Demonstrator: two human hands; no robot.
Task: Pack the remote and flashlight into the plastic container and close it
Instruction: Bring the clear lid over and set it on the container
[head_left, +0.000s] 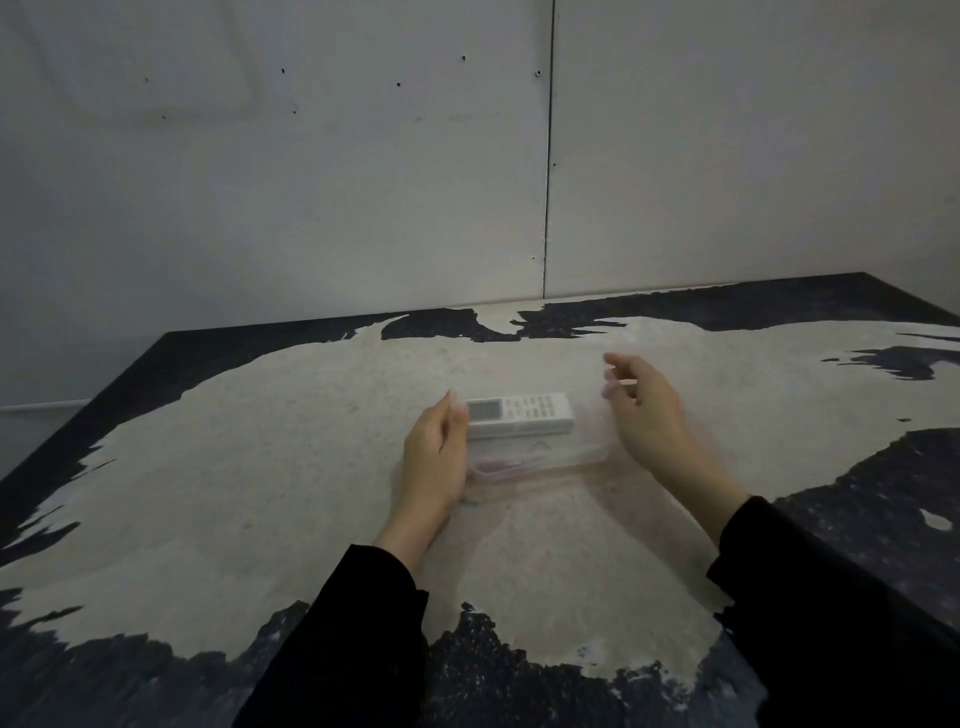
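A clear plastic container (587, 453) lies in the middle of the table. A white remote (524, 413) with a small screen and rows of buttons lies across its far side. A thin reddish item (501, 469) shows through the near left corner; I cannot tell what it is. My left hand (434, 457) is cupped around the container's left end, thumb up, fingers over the remote's left tip. My right hand (644, 410) is blurred at the container's right end, fingers spread and holding nothing. Whether a lid is on is unclear.
The table (291, 467) has a worn pale top with dark patches along its edges. A grey panelled wall (363, 182) stands right behind it. Black sleeves cover both forearms.
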